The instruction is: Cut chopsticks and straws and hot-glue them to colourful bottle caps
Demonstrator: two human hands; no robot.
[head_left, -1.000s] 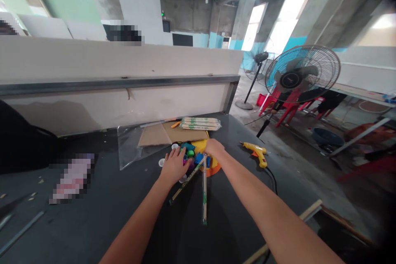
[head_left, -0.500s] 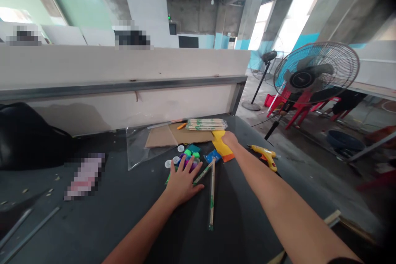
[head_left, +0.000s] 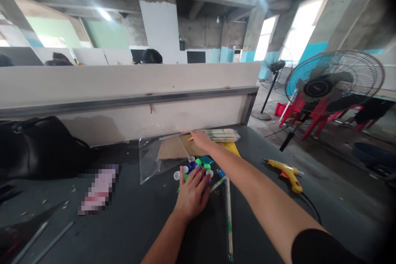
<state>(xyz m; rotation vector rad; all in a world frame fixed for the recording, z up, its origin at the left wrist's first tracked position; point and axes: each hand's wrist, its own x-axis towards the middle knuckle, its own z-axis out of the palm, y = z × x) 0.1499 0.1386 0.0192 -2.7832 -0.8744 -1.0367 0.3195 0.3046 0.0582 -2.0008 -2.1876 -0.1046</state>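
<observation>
My left hand (head_left: pixel 192 192) lies with fingers spread over a group of bottle caps (head_left: pixel 192 165), purple, green and white. My right hand (head_left: pixel 200 139) reaches over the brown cardboard (head_left: pixel 173 148), by an orange-handled tool (head_left: pixel 190 138) and the wrapped bundle of sticks (head_left: pixel 223 135); its fingers are partly hidden and what they hold, if anything, cannot be made out. Yellow sheet (head_left: pixel 232 147) shows behind my right forearm. A long wrapped stick (head_left: pixel 229 218) lies in front of a blue packet (head_left: pixel 220 173), which my forearm partly covers.
A yellow glue gun (head_left: pixel 287 172) with a black cable lies on the right. A black bag (head_left: pixel 40 144) and a pixelated pink item (head_left: pixel 99 187) are on the left. A white partition (head_left: pixel 123 82) stands behind the table; a fan (head_left: pixel 318 86) stands beyond its right side.
My right hand has moved left from the yellow sheet to the cardboard and orange-handled tool. My left hand remains over the caps. The camera view has shifted, so the scene sits lower and further right.
</observation>
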